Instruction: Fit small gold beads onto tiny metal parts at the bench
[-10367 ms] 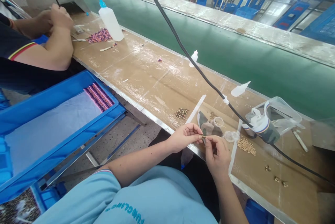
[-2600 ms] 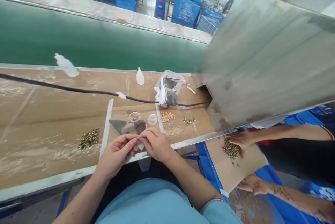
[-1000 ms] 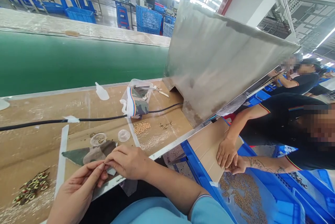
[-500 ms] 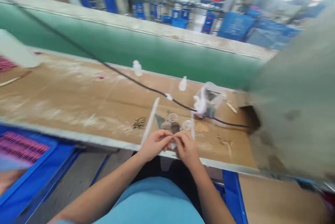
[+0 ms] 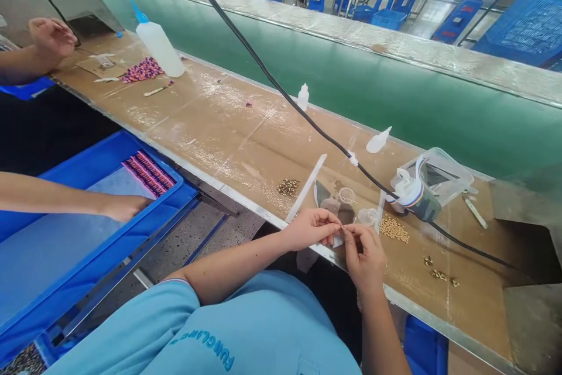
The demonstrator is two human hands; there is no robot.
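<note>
My left hand [image 5: 312,227] and my right hand [image 5: 363,249] meet fingertip to fingertip above the bench's front edge. Both are closed in a pinch; whatever lies between the fingertips is too small to name. Just beyond them are a clear round dish [image 5: 367,216] and a clear ring-shaped lid or cup [image 5: 346,195], beside a dark grey patch of material [image 5: 324,192]. To the right of my right hand lies a pile of small tan pieces [image 5: 394,229]. Small dark metallic pieces [image 5: 288,188] are heaped left of a white strip [image 5: 307,188].
A black cable [image 5: 272,74] crosses over the bench [image 5: 211,129]. Small white bottles [image 5: 378,141], a clear plastic box [image 5: 450,167] and a large bottle [image 5: 160,47] stand toward the back. At left, a co-worker's hand [image 5: 125,206] reaches into a blue tray [image 5: 94,155]; another hand [image 5: 52,38] is above the bench.
The view has swung left, bringing the co-worker's hands and the large bottle's whole shape into sight. My two hands stay pinched together over the same spot.
</note>
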